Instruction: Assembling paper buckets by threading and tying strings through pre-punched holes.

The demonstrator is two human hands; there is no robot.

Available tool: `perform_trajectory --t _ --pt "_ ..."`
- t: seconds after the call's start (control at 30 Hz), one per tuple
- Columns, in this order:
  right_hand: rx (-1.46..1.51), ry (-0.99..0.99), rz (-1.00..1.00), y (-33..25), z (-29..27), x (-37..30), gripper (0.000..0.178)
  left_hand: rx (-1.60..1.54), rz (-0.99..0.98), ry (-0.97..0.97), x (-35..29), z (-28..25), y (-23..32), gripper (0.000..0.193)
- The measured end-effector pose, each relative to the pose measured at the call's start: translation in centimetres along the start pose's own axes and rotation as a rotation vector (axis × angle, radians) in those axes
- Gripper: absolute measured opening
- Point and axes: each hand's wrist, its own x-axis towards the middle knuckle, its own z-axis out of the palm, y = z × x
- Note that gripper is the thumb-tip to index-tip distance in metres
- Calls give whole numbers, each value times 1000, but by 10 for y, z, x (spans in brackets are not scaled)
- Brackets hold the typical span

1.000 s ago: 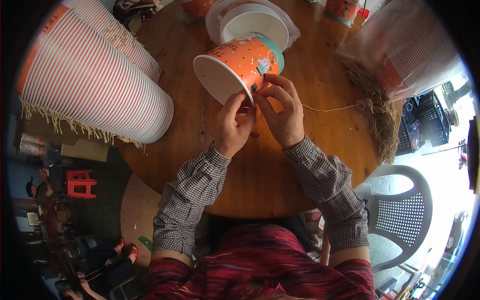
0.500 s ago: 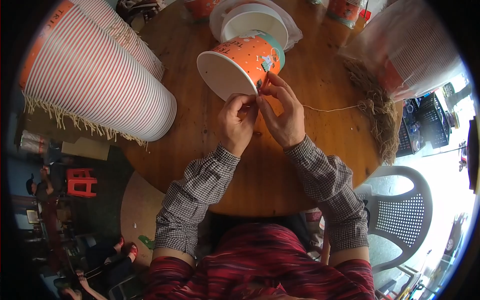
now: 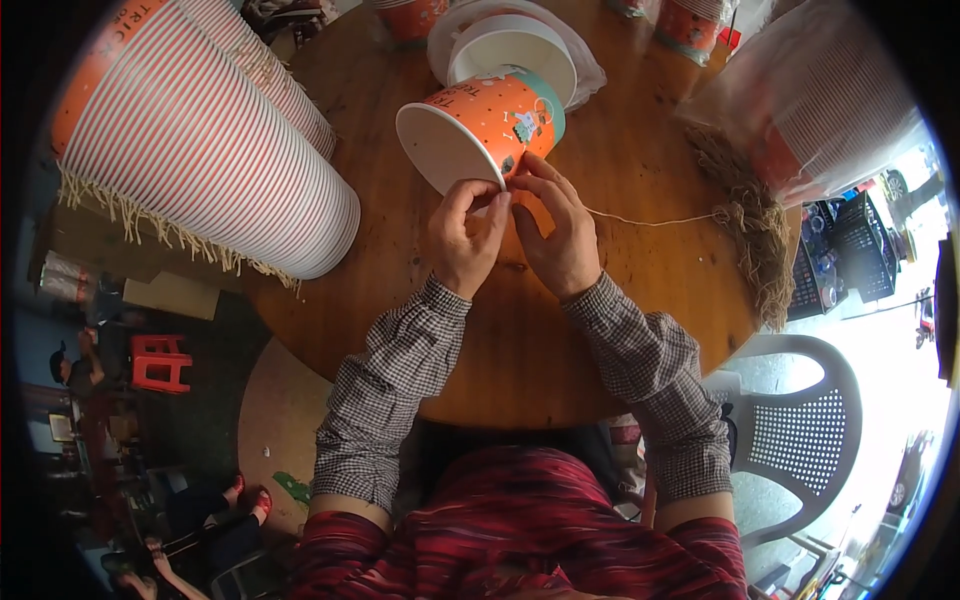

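An orange paper bucket (image 3: 490,120) with a green base and printed figures lies tilted on the round wooden table, its white mouth facing left and toward me. My left hand (image 3: 466,238) pinches the bucket's near rim between thumb and fingers. Close beside it, my right hand (image 3: 556,228) has its index finger against the printed side and its thumb a little apart. A thin string (image 3: 655,222) runs from behind my right fingers to a bundle of tan strings (image 3: 765,255) at the table's right. The string's end at my fingertips is hidden.
Tall nested stacks of paper buckets (image 3: 215,150) lean at the left, tan strings hanging along them. Another white-mouthed bucket (image 3: 520,55) lies in plastic behind mine. A bagged stack (image 3: 820,100) stands at the far right. A grey plastic chair (image 3: 800,440) is beside the table.
Both hands have shifted slightly left along with the bucket's near rim. The right thumb has come away from the left thumb and the rim.
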Motion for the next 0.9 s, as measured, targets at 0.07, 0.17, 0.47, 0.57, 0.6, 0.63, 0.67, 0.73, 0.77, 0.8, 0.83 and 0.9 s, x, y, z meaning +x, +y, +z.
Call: perform_trajectory --t 0.07,0.17,0.47,0.57,0.6,0.63,0.67,0.73,0.77,0.8,0.83,0.9 --pt "-15 -6 -4 0 0 -1 32 11 -16 6 0 0 0 7" --pt "-21 0 -7 1 -1 -1 32 49 34 8 1 0 4 7" --pt "12 -13 48 -3 0 -3 31 -33 -124 34 4 -3 12 20" --pt "17 -19 42 -4 0 -3 31 68 4 -64 6 -7 0 17" --pt "-6 -18 20 -3 0 -3 32 69 4 -64 6 -7 0 17" --pt "-29 -17 -2 -2 0 -3 34 43 -46 -68 6 -7 -1 15" --pt "-29 -18 -1 -2 0 -3 34 17 -97 -73 7 -7 0 13" --pt "-19 -31 -12 -4 0 -3 33 2 -99 -76 9 -9 -1 12" --pt "-19 -31 -11 -4 0 -3 33 -14 -100 -79 9 -10 0 10" --pt "-15 -34 -9 -5 0 -3 32 -14 -101 -79 10 -10 1 10" --pt "-11 -37 -6 -5 0 -4 32 -15 -124 -79 10 -9 3 9" --pt "-13 -25 -16 -2 0 -3 32 -17 -147 -79 9 -8 4 9"
